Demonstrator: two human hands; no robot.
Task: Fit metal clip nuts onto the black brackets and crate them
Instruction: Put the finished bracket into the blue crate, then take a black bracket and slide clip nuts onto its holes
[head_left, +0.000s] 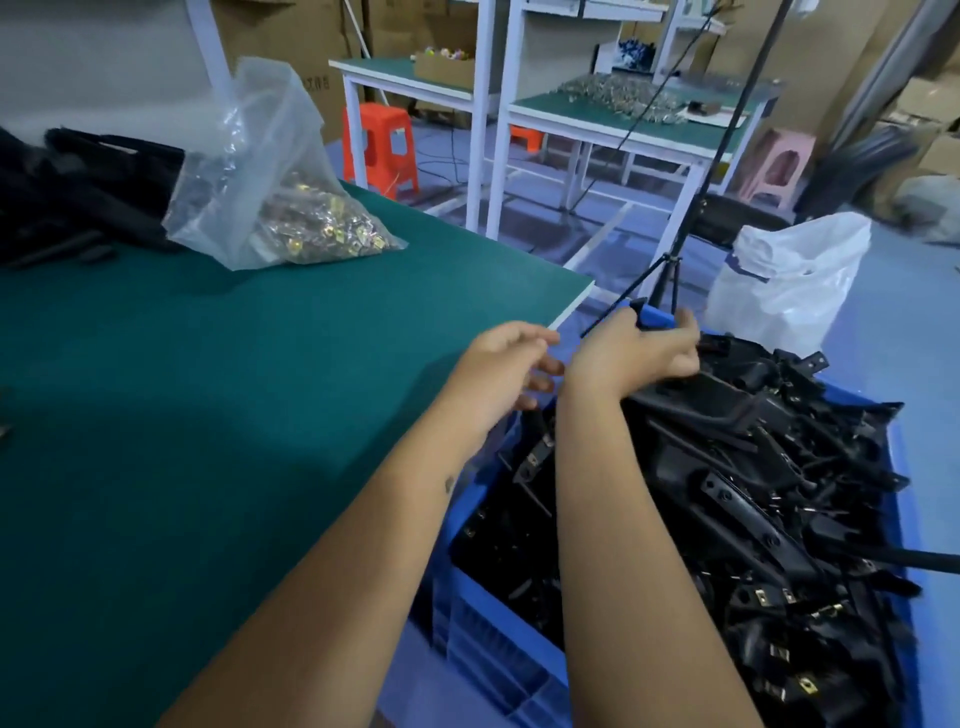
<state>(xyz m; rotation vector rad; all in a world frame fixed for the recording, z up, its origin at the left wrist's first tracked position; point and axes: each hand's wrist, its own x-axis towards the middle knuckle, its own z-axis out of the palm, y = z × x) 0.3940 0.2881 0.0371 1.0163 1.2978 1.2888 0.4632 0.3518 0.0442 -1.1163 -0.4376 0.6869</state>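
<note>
A blue crate (493, 618) stands to the right of the green table (208, 415), heaped with black brackets (753, 499), many with brass-coloured clip nuts on them. My right hand (641, 353) reaches over the heap, palm down, and its fingers curl round the end of a black bracket (711, 397) on top. My left hand (506, 364) hovers over the table's edge and the crate's left rim, fingers relaxed, holding nothing. A clear bag of loose clip nuts (306, 223) lies at the back of the table. More black brackets (78, 197) are piled at the far left.
A black tripod (670, 270) stands just beyond the crate, one leg crossing its far corner. A white plastic bag (789, 280) sits on the floor behind. Further back are an orange stool (382, 145), a pink stool (779, 161) and white-framed workbenches (597, 119).
</note>
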